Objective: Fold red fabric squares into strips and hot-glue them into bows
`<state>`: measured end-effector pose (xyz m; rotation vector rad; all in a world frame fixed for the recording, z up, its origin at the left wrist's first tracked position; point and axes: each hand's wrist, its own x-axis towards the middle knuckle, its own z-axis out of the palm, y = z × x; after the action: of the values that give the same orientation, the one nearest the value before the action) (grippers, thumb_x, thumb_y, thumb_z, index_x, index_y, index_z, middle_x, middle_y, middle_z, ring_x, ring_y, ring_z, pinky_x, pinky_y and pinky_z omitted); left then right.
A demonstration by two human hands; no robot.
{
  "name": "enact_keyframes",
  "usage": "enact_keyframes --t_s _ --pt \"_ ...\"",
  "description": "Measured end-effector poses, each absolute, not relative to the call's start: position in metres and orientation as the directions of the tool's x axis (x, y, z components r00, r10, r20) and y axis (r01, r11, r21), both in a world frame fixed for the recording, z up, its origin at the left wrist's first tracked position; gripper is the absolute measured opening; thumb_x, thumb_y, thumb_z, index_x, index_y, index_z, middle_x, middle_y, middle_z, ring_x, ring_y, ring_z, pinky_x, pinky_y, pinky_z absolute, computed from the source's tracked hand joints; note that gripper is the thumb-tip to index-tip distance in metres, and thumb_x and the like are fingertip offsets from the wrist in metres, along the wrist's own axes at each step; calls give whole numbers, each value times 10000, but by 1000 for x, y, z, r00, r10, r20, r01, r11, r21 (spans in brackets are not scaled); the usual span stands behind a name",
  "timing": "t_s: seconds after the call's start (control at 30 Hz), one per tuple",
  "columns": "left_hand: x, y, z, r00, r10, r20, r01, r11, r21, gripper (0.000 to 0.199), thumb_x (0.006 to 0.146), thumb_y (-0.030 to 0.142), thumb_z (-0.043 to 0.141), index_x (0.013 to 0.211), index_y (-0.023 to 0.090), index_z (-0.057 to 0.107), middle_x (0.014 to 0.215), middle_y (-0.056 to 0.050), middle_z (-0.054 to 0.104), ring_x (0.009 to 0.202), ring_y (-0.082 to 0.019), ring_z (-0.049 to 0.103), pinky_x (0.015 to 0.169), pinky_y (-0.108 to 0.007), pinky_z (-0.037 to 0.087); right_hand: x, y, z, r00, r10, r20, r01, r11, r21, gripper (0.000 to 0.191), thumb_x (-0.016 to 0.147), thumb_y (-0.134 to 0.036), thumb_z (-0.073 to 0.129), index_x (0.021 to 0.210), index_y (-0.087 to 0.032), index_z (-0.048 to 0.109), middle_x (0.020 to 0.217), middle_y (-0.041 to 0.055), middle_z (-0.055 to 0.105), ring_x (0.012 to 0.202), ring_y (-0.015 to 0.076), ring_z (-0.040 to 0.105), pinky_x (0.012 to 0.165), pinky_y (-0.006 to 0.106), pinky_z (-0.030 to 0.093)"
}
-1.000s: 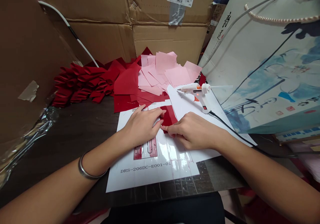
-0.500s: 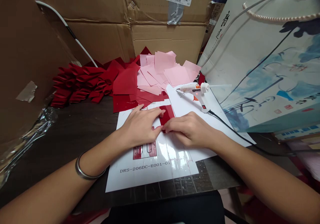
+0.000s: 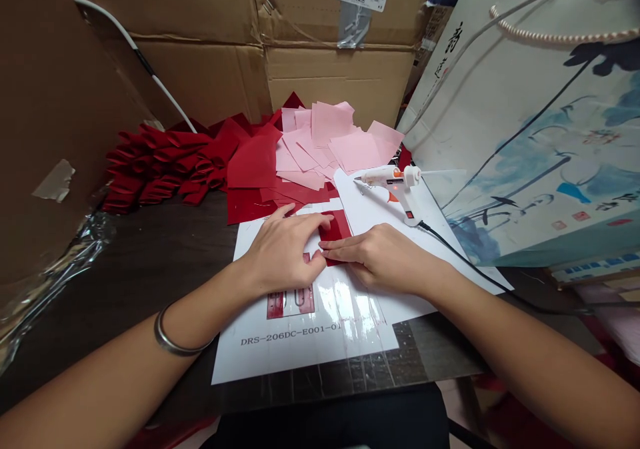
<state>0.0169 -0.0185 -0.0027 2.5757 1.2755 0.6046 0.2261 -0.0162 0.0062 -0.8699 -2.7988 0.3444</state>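
A small red paper piece (image 3: 337, 226) lies on the printed white sheet (image 3: 280, 359) in front of me. My left hand (image 3: 285, 252) rests on the sheet, fingers spread, its index fingertip touching the left edge of the red piece. My right hand (image 3: 383, 255) lies over the lower part of that piece, with its fingers stretched out and laid flat across it. Under my left hand, a printed picture with red parts (image 3: 291, 302) shows in part. A white glue gun (image 3: 400, 185) stands on the sheets behind my right hand, its tip pointing left.
Folded red pieces (image 3: 160, 169) are heaped at the back left. Pink paper squares (image 3: 325, 142) lie piled on red sheets (image 3: 253, 202). Cardboard boxes (image 3: 340, 79) wall the back. A large paper bag (image 3: 530, 135) stands at right, and the glue gun's black cord (image 3: 465, 259) crosses there.
My right hand's fingers have gone from bent and pinched at the red piece's lower edge to stretched out flat over it. The left hand has barely moved.
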Motion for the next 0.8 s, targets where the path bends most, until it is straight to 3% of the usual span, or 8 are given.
enact_keyframes --t_s 0.17,0.4,0.57,0.8 --pt "15 -15 -8 461 752 472 580 -657 481 335 712 91 473 1009 175 601 1055 -35 721 966 -204 672 1139 -479 342 227 -15 7 -810 577 103 531 798 -286 388 839 -77 502 1120 -232 720 1134 16 728 862 190 719 757 301 518" --pt "16 -12 -13 415 877 243 532 -450 717 287 730 83 468 942 192 627 1002 -32 719 994 -214 683 971 -443 521 227 -15 7 -818 567 102 521 804 -287 384 840 -77 504 1108 -241 725 1109 13 738 859 189 722 750 296 521" --pt "16 -8 -12 394 899 190 565 -400 721 289 724 100 483 972 190 601 1067 -40 700 1036 -206 670 1049 -458 472 227 -17 8 -823 559 99 517 811 -274 381 825 -76 521 1104 -235 726 1124 21 732 855 196 725 750 299 520" --pt "15 -4 -10 383 911 152 673 -388 630 340 751 139 477 1066 218 580 1176 -25 670 1139 -233 605 1086 -486 421 227 -18 10 -822 562 88 522 807 -276 381 818 -83 518 1100 -235 725 1188 24 704 847 193 720 735 309 515"
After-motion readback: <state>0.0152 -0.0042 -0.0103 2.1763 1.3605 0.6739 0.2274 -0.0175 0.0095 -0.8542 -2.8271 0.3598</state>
